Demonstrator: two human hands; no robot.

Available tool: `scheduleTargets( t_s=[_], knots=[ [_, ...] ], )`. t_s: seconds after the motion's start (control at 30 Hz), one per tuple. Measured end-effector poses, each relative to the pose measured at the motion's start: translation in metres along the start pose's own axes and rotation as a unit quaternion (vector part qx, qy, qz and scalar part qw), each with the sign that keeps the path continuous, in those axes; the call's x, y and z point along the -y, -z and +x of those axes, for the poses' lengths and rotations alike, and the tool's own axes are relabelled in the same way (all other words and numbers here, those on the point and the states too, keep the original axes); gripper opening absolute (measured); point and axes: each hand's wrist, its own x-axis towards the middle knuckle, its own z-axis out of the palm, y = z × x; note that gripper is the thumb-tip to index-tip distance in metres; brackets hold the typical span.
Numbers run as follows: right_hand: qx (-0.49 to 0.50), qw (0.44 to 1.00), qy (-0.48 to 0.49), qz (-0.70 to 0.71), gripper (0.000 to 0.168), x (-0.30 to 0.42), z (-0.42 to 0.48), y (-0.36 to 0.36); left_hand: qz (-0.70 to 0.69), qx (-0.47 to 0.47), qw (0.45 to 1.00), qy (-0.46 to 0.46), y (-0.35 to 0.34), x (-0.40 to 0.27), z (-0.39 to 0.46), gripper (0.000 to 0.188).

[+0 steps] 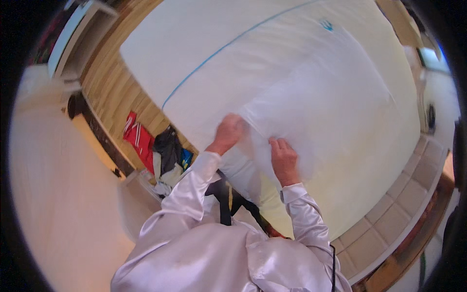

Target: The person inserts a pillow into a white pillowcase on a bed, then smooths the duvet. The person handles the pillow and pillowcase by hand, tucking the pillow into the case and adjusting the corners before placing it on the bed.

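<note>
A large pale bed surface [368, 171] lies before me, with a white sheet [313, 95] spread over much of it. My right hand [285, 158] pinches the near edge of the sheet between thumb and fingers. Beside it, my left hand [230, 132] is at the same folded edge, blurred by motion. Whether its fingers grip the fabric cannot be told. Between the hands, the edge runs as a thin raised fold. Across the far left part of the bed curves a blue line [219, 51] on white fabric. A small blue motif [326, 25] shows near the far side.
Left of the bed, a red garment with white stripes [140, 142] and dark clothes [167, 151] are heaped by the wooden floor [109, 87]. A beige padded bed panel [392, 219] borders the right side. An open pale cabinet [82, 40] stands at the far left.
</note>
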Motion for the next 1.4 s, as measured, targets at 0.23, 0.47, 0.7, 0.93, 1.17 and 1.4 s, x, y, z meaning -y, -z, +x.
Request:
scheduleTargets(
  t_s=[0.23, 0.47, 0.7, 0.93, 1.17, 1.4],
  knots=[
    [-0.045, 0.998, -0.033, 0.039, 0.023, 0.010, -0.027, 0.004, 0.090, -0.036, 0.975, -0.200, 0.015, -0.097, 0.018, 0.083],
    [-0.146, 0.980, -0.134, 0.016, 0.056, 0.002, -0.042, 0.069, 0.151, 0.082, 0.971, -0.165, -0.034, -0.083, -0.004, 0.084],
    [-0.135, 0.865, -0.457, 0.160, 0.063, -0.037, -0.172, -0.060, 0.225, 0.180, 0.921, -0.261, -0.051, -0.113, -0.057, 0.071],
    [-0.276, 0.721, -0.563, 0.296, 0.047, -0.080, -0.236, -0.100, 0.223, 0.207, 0.889, -0.343, -0.033, -0.101, -0.076, 0.064],
    [-0.155, 0.653, -0.558, 0.488, 0.088, -0.101, -0.157, -0.045, 0.175, 0.218, 0.909, -0.308, -0.028, -0.106, -0.070, 0.077],
    [-0.234, 0.645, -0.409, 0.601, 0.062, -0.041, -0.110, -0.011, 0.087, 0.210, 0.954, -0.195, -0.031, -0.104, -0.056, 0.091]
  ],
)
